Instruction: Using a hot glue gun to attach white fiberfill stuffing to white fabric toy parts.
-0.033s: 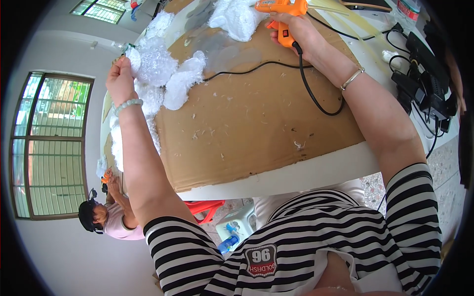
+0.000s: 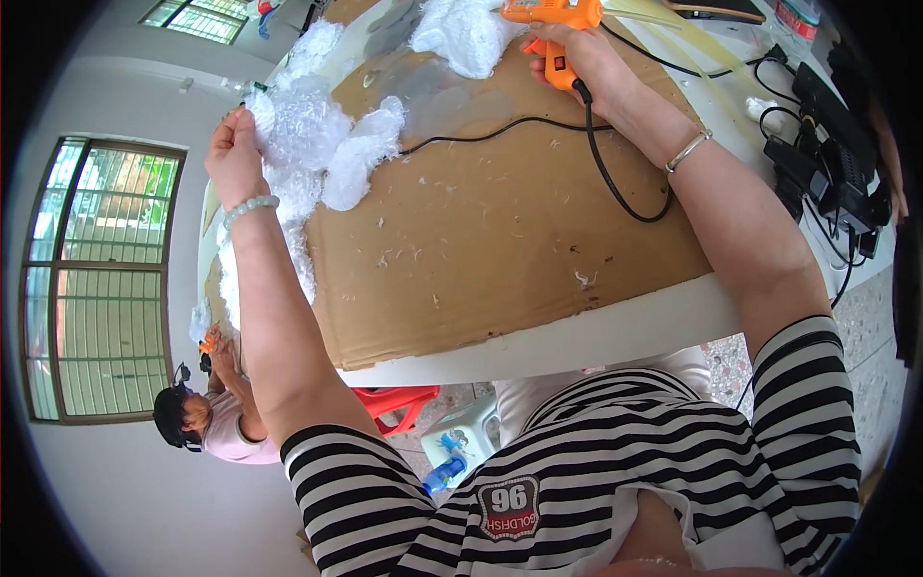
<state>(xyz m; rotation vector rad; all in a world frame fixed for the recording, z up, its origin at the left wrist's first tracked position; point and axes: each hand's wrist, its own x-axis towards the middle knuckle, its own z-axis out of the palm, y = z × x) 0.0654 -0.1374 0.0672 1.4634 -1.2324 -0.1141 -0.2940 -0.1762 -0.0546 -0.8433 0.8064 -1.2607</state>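
Observation:
My right hand (image 2: pixel 588 72) is wrapped round the handle of an orange hot glue gun (image 2: pixel 555 12) at the top right, a black cord trailing from its base. My left hand (image 2: pixel 234 149) is raised at the upper left, thumb and fingers pinched on the edge of a white fluffy piece (image 2: pixel 260 111); the fingertips are partly hidden. Beside it lie more white fluffy pieces, a fuzzy clump (image 2: pixel 306 130) and an oblong pad (image 2: pixel 363 163). Another white fluffy bundle (image 2: pixel 463 37) sits just left of the glue gun.
Brown cardboard (image 2: pixel 461 250) with white scraps covers much of the white table (image 2: pixel 558 341). A black cord (image 2: pixel 500 133) crosses it. Black devices with cables (image 2: pixel 827 154) and a clear jar (image 2: pixel 796 17) stand right. Another person (image 2: pixel 226 423) works at the left; a red stool (image 2: pixel 399 409) is below.
The view has shifted very slightly. Both hands keep almost the same place, with the glue gun still in the right one.

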